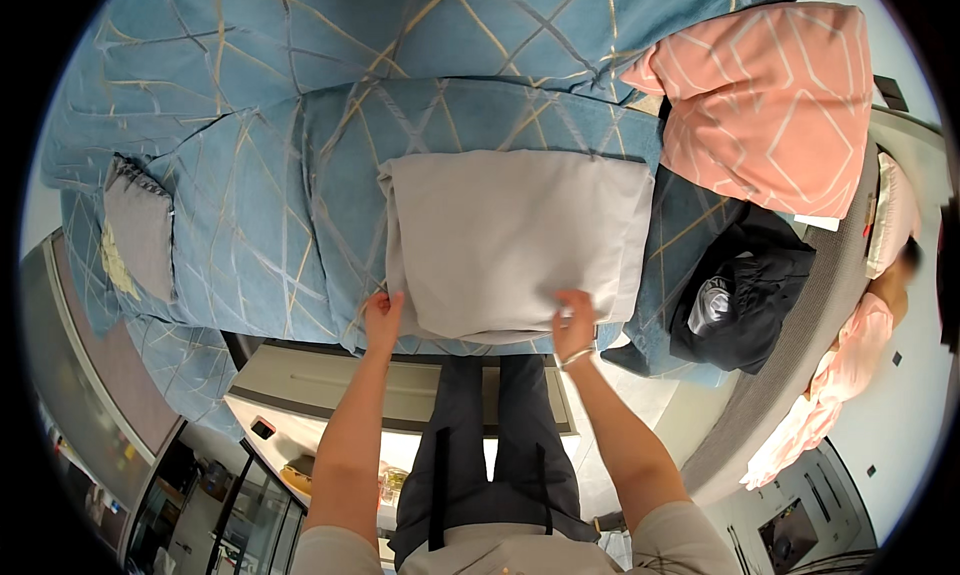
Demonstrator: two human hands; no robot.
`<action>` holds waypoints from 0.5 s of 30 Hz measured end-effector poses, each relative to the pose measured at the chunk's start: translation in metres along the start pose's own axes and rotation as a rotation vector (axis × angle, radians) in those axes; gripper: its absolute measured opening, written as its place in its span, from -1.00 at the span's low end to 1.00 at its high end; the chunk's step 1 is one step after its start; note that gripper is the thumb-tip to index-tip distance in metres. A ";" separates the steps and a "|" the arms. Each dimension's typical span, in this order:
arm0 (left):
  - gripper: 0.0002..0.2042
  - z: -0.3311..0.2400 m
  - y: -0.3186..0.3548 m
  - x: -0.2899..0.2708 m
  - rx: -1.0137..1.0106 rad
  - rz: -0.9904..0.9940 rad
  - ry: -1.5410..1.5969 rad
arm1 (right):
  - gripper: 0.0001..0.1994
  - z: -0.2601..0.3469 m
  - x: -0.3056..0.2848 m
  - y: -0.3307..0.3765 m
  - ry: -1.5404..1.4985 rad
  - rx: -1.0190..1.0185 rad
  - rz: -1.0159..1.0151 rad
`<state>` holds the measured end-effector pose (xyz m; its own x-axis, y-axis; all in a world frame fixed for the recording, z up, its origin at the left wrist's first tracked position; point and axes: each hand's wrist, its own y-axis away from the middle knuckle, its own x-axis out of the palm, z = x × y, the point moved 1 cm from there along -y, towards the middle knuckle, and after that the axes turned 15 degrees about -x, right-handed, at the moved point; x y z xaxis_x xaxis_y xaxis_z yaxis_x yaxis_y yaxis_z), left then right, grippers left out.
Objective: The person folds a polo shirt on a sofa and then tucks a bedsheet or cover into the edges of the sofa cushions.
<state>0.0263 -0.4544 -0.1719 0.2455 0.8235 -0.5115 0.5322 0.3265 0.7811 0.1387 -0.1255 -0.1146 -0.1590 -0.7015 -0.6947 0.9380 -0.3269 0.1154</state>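
Observation:
A folded light grey cloth (pixel 520 240) lies flat in front of me on the blue patterned sofa cover (pixel 345 190). My left hand (pixel 382 320) is at its near left corner, fingers curled closed against the cloth's edge. Over the near right part of the cloth is my right hand (pixel 573 327), with a band on the wrist. Its fingertips are a little blurred, and thumb and fingers look apart with nothing between them. Several layers show along the cloth's near and right edges.
A pink cushion (pixel 770 105) with white lines rests at the far right, above a black garment (pixel 745 295). At the left lies a small grey cushion (pixel 140 225). A drawer unit (pixel 320 370) stands below the sofa edge. A person in pink (pixel 850 355) is at the right.

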 end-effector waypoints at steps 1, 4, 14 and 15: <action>-0.54 -0.005 -0.002 0.004 0.013 -0.004 -0.008 | -0.67 0.016 0.017 0.001 -0.020 -0.031 0.040; -0.48 -0.030 -0.004 0.009 -0.034 -0.021 -0.159 | -0.53 0.064 0.065 0.000 -0.174 -0.095 0.239; -0.59 -0.115 0.034 0.049 0.245 0.078 -0.431 | -0.19 0.156 0.143 -0.012 0.022 0.394 0.115; -0.60 -0.123 0.033 0.051 0.156 0.113 -0.406 | -0.26 0.149 0.146 -0.012 -0.004 0.437 0.102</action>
<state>-0.0434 -0.3440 -0.1281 0.5910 0.5907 -0.5494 0.5921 0.1449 0.7928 0.0583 -0.3182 -0.1114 -0.0746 -0.7463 -0.6615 0.7311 -0.4920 0.4726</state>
